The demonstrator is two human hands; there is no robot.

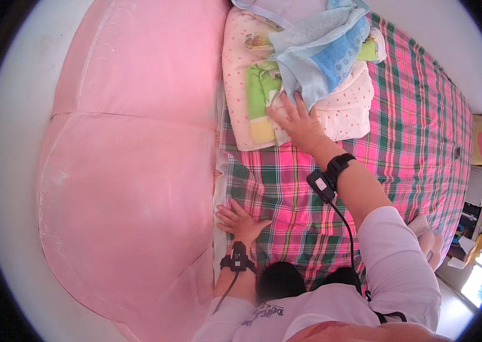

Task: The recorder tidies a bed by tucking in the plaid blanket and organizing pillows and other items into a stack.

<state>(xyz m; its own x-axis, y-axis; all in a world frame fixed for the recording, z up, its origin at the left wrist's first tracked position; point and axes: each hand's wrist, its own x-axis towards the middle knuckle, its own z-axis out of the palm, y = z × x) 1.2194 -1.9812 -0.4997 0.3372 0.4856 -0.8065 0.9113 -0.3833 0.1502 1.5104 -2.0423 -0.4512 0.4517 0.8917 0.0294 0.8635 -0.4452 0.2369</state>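
My left hand (243, 225) rests with spread fingers on the pink and green plaid bedsheet (292, 188), beside the base of the pink padded headboard (138, 171). Farther ahead, my right hand (298, 124) reaches over a folded white quilt with small red hearts (347, 113). Its fingers are apart, and the fingertips touch the near edge of a light blue towel (305, 64). That towel lies rumpled across the quilt and hides part of it. Left of my right hand is a green and yellow printed cloth (262, 102), also on the quilt.
A pale cloth (292, 10) lies at the far end of the pile. White wall (446, 38) borders the bed's far side. My knees (281, 280) are on the sheet. Soft pinkish items (427, 239) lie at right, near shelving (478, 184) with assorted things. Cables run from both wrist devices.
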